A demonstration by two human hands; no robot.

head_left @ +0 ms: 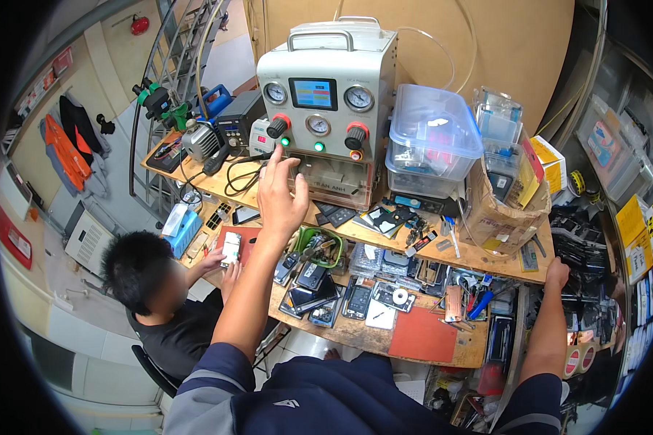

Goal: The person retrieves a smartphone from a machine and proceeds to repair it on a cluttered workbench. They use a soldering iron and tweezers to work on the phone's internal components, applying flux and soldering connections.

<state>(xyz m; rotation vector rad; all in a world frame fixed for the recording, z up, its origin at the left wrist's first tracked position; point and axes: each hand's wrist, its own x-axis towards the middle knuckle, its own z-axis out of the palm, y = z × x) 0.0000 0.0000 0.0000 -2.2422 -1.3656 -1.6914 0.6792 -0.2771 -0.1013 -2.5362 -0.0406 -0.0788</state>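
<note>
My left hand (283, 201) is raised before a grey bench machine (326, 72) with gauges, a small screen and knobs. Its index finger points up at a lit green button (285, 141), at or close to touching it; the other fingers are apart and hold nothing. A second lit green button (319, 147) sits to the right, beside a black knob with a red ring (355, 136). Below the buttons is the machine's clear-fronted chamber (334, 181). Far to the right, my right hand (556, 274) is closed round the corner of the raised wooden shelf (497, 266).
Clear plastic bins (434, 130) and a cardboard box (497, 210) stand right of the machine. Phones, a green basket (319, 246) and an orange-red mat (422, 335) cover the lower bench. At the left a seated person (152, 290) handles a phone (231, 249).
</note>
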